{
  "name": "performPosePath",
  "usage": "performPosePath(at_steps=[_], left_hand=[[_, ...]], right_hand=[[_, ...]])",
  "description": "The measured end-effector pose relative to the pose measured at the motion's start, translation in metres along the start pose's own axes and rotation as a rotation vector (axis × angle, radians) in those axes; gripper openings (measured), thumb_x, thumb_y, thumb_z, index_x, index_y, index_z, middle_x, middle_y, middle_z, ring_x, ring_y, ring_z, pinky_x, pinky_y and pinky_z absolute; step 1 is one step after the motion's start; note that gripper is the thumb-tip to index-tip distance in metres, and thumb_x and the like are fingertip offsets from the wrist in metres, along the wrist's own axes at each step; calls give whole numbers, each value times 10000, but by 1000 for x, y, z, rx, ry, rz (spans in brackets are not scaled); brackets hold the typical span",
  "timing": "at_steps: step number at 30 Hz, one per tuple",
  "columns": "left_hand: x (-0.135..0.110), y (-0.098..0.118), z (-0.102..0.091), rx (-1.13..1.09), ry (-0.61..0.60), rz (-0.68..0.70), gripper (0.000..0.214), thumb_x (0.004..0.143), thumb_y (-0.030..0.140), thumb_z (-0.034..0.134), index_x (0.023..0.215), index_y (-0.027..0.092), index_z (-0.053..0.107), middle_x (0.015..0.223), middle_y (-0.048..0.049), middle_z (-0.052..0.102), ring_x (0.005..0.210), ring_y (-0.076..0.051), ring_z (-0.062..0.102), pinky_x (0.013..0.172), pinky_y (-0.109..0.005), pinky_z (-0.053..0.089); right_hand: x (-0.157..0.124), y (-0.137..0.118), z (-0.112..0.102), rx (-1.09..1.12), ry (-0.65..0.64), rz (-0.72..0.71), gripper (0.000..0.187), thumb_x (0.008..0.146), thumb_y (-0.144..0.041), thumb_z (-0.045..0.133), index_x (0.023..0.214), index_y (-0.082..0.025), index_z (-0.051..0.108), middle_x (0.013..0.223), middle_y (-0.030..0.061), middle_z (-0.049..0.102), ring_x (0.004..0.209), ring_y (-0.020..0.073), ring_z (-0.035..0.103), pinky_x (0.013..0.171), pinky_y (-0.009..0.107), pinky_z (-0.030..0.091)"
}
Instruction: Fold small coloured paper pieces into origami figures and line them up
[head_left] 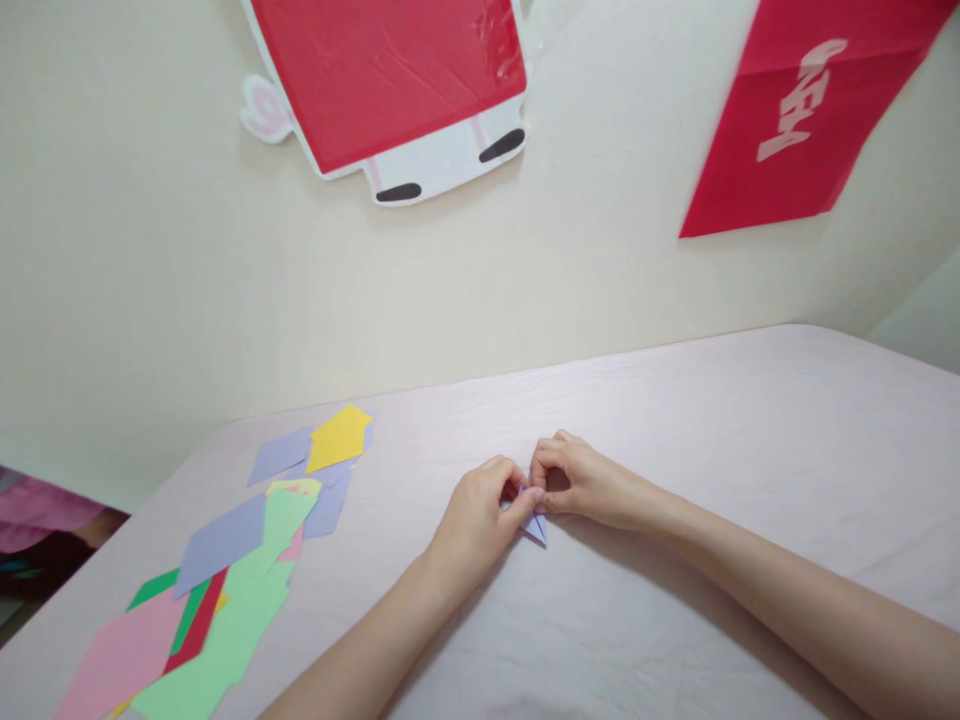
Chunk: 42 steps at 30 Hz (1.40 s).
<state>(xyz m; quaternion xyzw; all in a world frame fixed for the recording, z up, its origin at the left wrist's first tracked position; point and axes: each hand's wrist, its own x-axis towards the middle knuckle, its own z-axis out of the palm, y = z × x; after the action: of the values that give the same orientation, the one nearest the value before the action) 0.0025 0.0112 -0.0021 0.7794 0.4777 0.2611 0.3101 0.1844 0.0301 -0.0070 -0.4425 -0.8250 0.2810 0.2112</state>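
Note:
A small folded piece of lavender paper (537, 531) is pinched between my two hands, just above the pale cloth surface. My left hand (484, 500) grips it from the left, thumb and fingers closed together. From the right, my right hand (581, 482) pinches its upper part, the thumb and index fingertips meeting beside my left thumb. A pointed end of the paper with a dark crease or gap sticks out below the fingers. My fingers hide the rest of its shape.
Loose coloured papers lie spread on the left: a yellow sheet (340, 438), a lavender sheet (223, 540), a pink sheet (120, 655) and light green sheets (244, 620). Behind the pale-covered surface (675, 420) rises a wall (187, 250) with red decorations (397, 75).

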Motion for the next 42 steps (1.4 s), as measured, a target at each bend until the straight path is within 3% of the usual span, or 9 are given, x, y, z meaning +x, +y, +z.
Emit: performPosePath(at_steps=[6, 16, 22, 37, 42], left_hand=[[-2, -2, 3, 29, 28, 15, 133, 881, 250, 548, 776, 197, 611, 747, -5, 650, 678, -165, 579, 647, -260, 411], [-1, -3, 6, 43, 61, 47, 196, 921, 258, 526, 750, 203, 605, 743, 3, 651, 684, -159, 582, 657, -250, 401], [-3, -4, 6, 51, 57, 62, 121, 891, 252, 587, 783, 201, 609, 763, 6, 651, 687, -158, 575, 653, -247, 398], [-4, 1, 6, -6, 44, 42, 177, 931, 226, 508, 788, 207, 611, 775, 7, 652, 729, -159, 590, 689, -251, 412], [-6, -1, 5, -25, 6, 39, 56, 878, 227, 587, 831, 203, 608, 814, 2, 642, 762, -169, 587, 708, -257, 426]], right_hand=[[-2, -1, -3, 24, -26, -17, 80, 802, -213, 735, 759, -203, 668, 854, 25, 650, 926, 224, 515, 827, 335, 395], [-1, 1, -1, 26, -6, -31, 137, 825, -229, 702, 699, -197, 657, 807, 28, 643, 878, 216, 512, 816, 334, 394], [-1, 3, 0, 21, -2, -35, 147, 816, -238, 726, 696, -191, 656, 804, 29, 648, 871, 216, 519, 825, 337, 389], [0, 4, 1, 37, 3, -40, 153, 816, -238, 719, 688, -195, 646, 792, 19, 642, 875, 210, 523, 815, 327, 391], [-2, 3, -3, 25, -23, -50, 127, 817, -259, 723, 734, -200, 647, 847, 34, 623, 902, 222, 507, 818, 334, 397]])
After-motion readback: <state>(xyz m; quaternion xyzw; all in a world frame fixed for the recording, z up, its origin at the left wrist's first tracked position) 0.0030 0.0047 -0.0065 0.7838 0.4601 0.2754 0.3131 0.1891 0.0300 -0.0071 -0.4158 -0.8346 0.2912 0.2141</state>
